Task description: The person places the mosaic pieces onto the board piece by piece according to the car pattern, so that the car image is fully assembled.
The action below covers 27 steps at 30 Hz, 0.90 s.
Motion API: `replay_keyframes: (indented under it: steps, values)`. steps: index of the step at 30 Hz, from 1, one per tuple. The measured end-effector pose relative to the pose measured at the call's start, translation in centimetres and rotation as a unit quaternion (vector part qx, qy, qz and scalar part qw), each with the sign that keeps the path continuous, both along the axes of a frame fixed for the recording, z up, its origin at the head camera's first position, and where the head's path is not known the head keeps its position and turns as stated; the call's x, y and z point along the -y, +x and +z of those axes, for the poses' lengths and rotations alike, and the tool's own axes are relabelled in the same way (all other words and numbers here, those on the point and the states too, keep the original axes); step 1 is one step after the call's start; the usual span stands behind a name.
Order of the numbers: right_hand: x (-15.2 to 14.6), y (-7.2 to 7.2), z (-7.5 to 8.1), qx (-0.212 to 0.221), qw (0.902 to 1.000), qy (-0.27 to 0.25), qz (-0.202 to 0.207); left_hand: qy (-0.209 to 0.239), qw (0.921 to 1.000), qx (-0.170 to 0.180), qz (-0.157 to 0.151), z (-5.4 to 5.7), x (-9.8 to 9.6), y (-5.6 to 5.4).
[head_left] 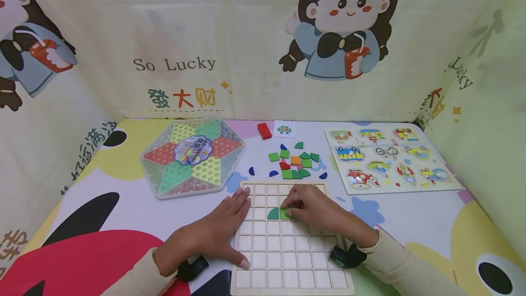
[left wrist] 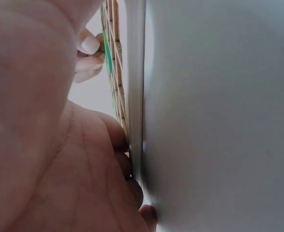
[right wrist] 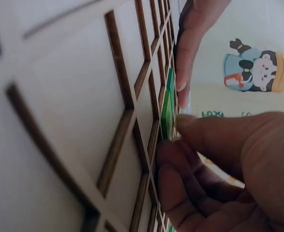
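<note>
green square pinched by right grip

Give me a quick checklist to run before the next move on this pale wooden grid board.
1. Board steadied: ok. The left hand rests along the left edge of the pale wooden grid board.
2. Tile under control: ok. The right hand pinches the bright green square tile.
3. Square tile fully seated in its cell: cannot tell; fingers cover part of it.
4. Neighbouring tile in place: ok. The dark green quarter-circle tile lies in the next cell to the left.
5. Right hand free for another tile: not ok; it is occupied.
6. White gridded picture card uncovered: ok. It lies face up beyond the board.
</note>
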State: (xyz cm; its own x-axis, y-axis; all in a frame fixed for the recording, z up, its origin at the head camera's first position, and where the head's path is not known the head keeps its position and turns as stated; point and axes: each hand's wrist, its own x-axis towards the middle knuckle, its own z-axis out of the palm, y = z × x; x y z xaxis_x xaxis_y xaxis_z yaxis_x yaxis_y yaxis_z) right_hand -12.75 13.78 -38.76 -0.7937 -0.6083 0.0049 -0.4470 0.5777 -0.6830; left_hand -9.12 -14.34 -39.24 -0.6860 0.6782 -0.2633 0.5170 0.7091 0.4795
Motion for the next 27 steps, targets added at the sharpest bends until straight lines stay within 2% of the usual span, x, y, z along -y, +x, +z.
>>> replay_keyframes:
  steps: [12,20,27]
  values:
    - [-0.6,-0.6,-0.1,0.014,0.9994,-0.017,0.027,0.006,1.0,0.003,-0.002,0.0,0.0,-0.1]
    - [-1.3,-1.3,-0.2,0.073,0.9955,-0.058,-0.012,0.0,1.0,0.007,-0.003,0.1,0.0,-0.1]
    - [-2.1,-2.4,0.0,0.051,0.9945,-0.067,-0.062,0.005,1.0,0.008,-0.001,0.3,0.0,0.0]
